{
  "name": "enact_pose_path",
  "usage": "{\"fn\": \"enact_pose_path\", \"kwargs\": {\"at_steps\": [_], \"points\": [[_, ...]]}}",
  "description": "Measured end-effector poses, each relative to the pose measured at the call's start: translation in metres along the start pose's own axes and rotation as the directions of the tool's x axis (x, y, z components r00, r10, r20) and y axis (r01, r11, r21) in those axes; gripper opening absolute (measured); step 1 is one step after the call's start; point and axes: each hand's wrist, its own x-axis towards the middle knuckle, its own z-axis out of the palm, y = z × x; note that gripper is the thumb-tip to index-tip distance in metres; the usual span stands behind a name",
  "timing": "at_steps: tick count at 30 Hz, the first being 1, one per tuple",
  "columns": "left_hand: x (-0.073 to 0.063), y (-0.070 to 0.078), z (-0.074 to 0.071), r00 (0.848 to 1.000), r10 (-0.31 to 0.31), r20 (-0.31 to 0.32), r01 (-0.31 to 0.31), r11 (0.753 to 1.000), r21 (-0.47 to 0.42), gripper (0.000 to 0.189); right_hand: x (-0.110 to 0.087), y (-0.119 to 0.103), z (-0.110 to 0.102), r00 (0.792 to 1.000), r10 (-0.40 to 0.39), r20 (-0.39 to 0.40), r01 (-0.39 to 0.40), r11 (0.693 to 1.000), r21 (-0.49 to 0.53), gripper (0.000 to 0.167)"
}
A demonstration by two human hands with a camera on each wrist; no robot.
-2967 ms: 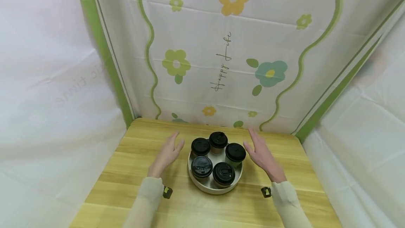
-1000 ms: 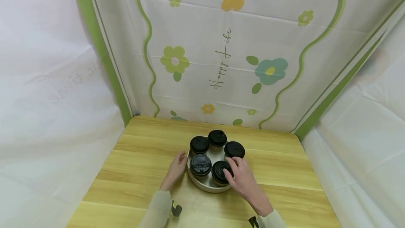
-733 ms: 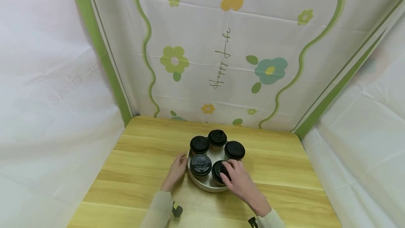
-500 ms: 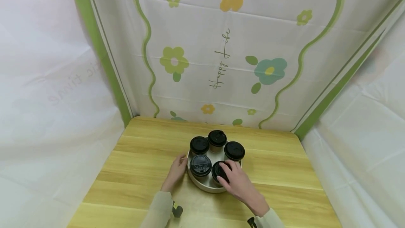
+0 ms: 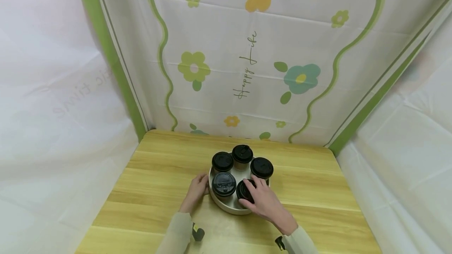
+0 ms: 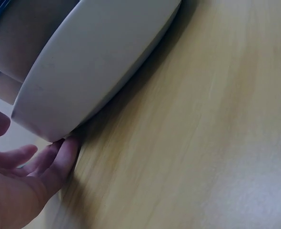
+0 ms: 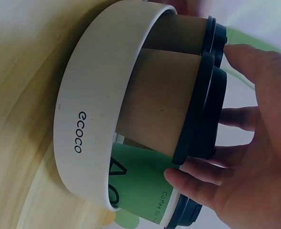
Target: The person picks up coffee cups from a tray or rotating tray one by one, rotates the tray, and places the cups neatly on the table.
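Observation:
Several lidded paper coffee cups stand upright in a round off-white tray marked "ecoco" in the right wrist view. My right hand is over the front right cup, brown with a black lid, its thumb and fingers spread about the lid. One fingertip overlaps the green cup beside it in the right wrist view. My left hand is at the tray's left side, fingertips at its bottom edge and thumb apart from the wall. Other black lids show at front left, back left and back.
The tray sits on a wood-grain table. A white curtain with printed flowers hangs behind the table's back edge, and pale sheets flank both sides. Dark wrist devices show at both sleeves.
From beside the tray, both hands have come inward. My left hand has reached its left side; my right has shifted left over the front right cup's lid. The cups look unmoved.

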Motion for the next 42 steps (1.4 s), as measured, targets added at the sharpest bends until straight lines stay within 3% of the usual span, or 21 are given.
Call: {"fn": "enact_pose_path", "kwargs": {"at_steps": [4, 15, 25, 42], "points": [[0.0, 0.001, 0.002, 1.0, -0.025, -0.011, 0.025, 0.999, -0.041, 0.034, 0.002, 0.001, 0.004, 0.999, 0.02, 0.037, -0.02, 1.0, 0.004, 0.067], [0.0, 0.003, 0.005, 0.998, -0.013, -0.062, 0.011, 1.0, -0.023, 0.035, 0.004, 0.003, 0.01, 0.999, 0.012, 0.047, -0.013, 1.0, 0.003, 0.074], [0.001, 0.001, 0.005, 0.998, -0.029, -0.055, 0.031, 0.999, 0.027, 0.044, 0.005, 0.004, 0.009, 0.999, 0.008, 0.053, -0.01, 1.0, 0.022, 0.074], [0.004, -0.003, 0.005, 0.998, -0.041, -0.046, 0.04, 0.999, -0.024, 0.044, 0.006, 0.001, -0.006, 0.999, 0.018, 0.05, -0.02, 0.999, 0.033, 0.071]]}}
